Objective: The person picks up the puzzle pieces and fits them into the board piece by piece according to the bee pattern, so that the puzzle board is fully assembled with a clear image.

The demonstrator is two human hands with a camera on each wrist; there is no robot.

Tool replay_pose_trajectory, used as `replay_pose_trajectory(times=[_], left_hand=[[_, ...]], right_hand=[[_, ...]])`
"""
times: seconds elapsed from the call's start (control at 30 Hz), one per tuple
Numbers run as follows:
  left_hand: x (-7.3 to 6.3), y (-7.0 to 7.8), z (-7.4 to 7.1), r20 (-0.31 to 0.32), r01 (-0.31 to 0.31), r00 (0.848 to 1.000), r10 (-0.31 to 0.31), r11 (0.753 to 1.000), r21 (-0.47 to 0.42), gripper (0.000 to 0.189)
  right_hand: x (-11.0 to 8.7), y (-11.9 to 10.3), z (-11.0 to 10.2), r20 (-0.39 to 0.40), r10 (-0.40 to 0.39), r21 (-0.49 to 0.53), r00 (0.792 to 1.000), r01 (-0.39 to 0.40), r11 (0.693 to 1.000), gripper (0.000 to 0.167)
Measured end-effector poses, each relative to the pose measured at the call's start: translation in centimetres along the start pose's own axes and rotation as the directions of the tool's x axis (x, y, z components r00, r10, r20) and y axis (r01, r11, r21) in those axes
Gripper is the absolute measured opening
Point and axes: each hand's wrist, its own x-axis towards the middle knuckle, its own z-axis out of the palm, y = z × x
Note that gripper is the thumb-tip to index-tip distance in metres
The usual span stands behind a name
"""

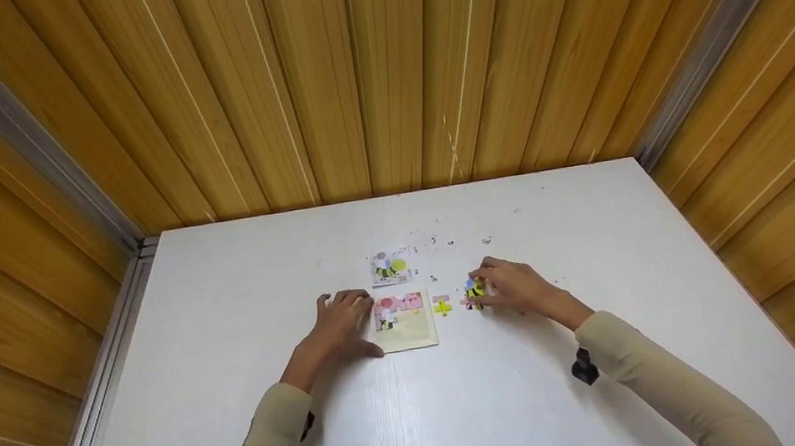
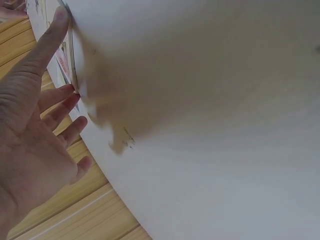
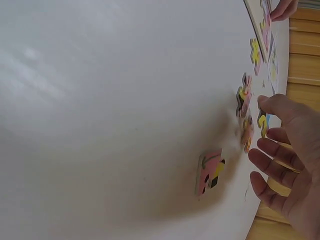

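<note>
A square wooden puzzle tray [image 1: 411, 335] lies flat on the table, with pink pieces fitted along its top and left side and bare wood below. My left hand [image 1: 342, 325] rests against the tray's left side, thumb at the lower corner and fingertips near the upper one; in the left wrist view its thumb [image 2: 47, 42] lies on the edge. To the right of the tray, my right hand [image 1: 519, 288] pinches a blue, yellow and black puzzle piece [image 3: 263, 121] between thumb and index finger. A yellow and pink piece [image 1: 442, 305] lies between tray and right hand.
In the right wrist view, a black and yellow piece [image 3: 243, 100], an orange piece [image 3: 247, 134] and a pink piece [image 3: 210, 172] are around the right hand. A printed bee picture card [image 1: 390, 266] sits behind the tray. Corrugated wood-coloured walls [image 1: 389, 76] stand beyond the white table [image 1: 260, 252].
</note>
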Motion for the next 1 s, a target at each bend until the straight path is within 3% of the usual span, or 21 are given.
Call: replay_pose_trajectory(times=[0.37,1.0], left_hand=[[-0.1,-0.1,-0.1,-0.016,-0.013,1.000,0.012,1.000,-0.020,0.097],[0.0,-0.5,0.2,-0.009,-0.015,1.000,0.015,1.000,-0.009,0.097]], right_hand=[[1.1,-3.6,0.8,-0.016,-0.147,0.020,0.989,0.148,0.989,0.045],[2.4,-6.7,4.1,-0.097,-0.210,0.107,0.973,0.220,0.970,0.049]])
